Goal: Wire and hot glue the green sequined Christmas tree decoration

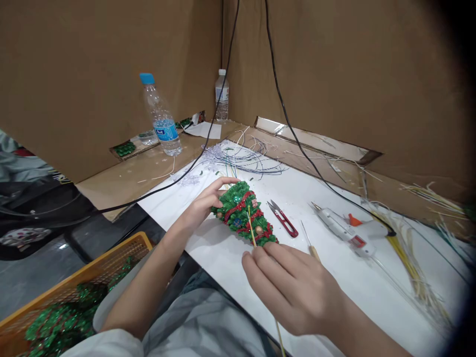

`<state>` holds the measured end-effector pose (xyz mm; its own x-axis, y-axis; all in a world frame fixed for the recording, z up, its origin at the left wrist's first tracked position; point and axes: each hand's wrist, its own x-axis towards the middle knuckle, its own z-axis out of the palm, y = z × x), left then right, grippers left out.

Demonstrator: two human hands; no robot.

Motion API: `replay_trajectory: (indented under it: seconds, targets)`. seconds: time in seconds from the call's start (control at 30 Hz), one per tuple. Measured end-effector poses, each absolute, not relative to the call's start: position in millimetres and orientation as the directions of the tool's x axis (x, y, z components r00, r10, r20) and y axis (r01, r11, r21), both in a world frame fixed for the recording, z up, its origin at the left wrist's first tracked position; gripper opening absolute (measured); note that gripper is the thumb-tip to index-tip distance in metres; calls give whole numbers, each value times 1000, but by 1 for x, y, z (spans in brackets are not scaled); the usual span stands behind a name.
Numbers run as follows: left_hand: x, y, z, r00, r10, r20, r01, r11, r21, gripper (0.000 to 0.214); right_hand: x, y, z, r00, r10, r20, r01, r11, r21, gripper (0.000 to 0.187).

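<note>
A small green tinsel Christmas tree [233, 221] with red garland and little baubles lies tilted above the white board. My left hand [208, 201] grips it at its upper left side, fingers partly behind it. Close to the tree's lower end, my right hand [293, 287] pinches a thin yellow strand [252, 225]. One end of the strand crosses the front of the tree, and the other hangs below my hand. Whether the strand's tip is attached to the tree I cannot tell. Red-handled thread snips [284, 219] lie just right of the tree, beside an awl [310, 243] with a wooden handle.
A glue gun [344, 230] and bundled yellow strands [412, 267] lie on the right. Coiled wires [249, 161] sit at the back. Two water bottles, one blue-capped [163, 124], stand behind. Black cables [275, 74] hang across. An orange crate [139, 243] holds green tinsel pieces at lower left.
</note>
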<state>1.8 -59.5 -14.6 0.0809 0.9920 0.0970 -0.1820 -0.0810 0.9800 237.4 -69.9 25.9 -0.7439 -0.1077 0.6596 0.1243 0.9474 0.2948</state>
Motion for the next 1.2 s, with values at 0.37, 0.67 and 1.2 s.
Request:
replay_trajectory:
  seconds: [0.37,0.67,1.2]
  targets:
    - [2,-61,-12,57,995,84,-145,-75,987,62,236,-61,18,-729,-69,681,116,968,222,15]
    - [3,-62,-13,57,993,101,-159,-91,983,59,240,-59,13,-723,-2,691,121,984,129,14]
    - [4,-61,-12,94,989,115,-229,-91,969,73,236,-50,1,-579,529,620,271,842,-466,21]
